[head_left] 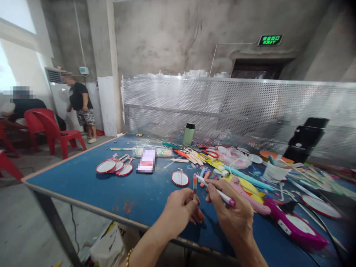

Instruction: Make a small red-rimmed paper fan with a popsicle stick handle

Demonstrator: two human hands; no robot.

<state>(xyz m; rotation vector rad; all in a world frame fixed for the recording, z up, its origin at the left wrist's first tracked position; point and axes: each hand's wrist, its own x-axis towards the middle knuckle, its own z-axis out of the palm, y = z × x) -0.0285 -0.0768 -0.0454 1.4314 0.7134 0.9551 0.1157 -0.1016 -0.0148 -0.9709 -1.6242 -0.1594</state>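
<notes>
Between the fingers of my left hand (180, 207) is a thin wooden stick (195, 185), held upright, with coloured bands on its upper part. My right hand (232, 209) grips a white marker (218, 191) with a pink-purple end, held like a pen. The marker's tip meets or nearly meets the top of the stick; I cannot tell which. Just beyond my hands lies a round white disc with a red rim (180, 178). Short coloured clay-like pieces (204, 173) lie close behind the stick.
On the blue table (83, 185) are more red-rimmed discs (124, 169), a phone (146, 161), a green bottle (189, 134), wooden sticks (194, 155), a white cup (274, 173) and a purple glue-gun-like tool (297, 226). A perforated metal panel (172, 100) stands behind. People and red chairs (63, 135) are at left.
</notes>
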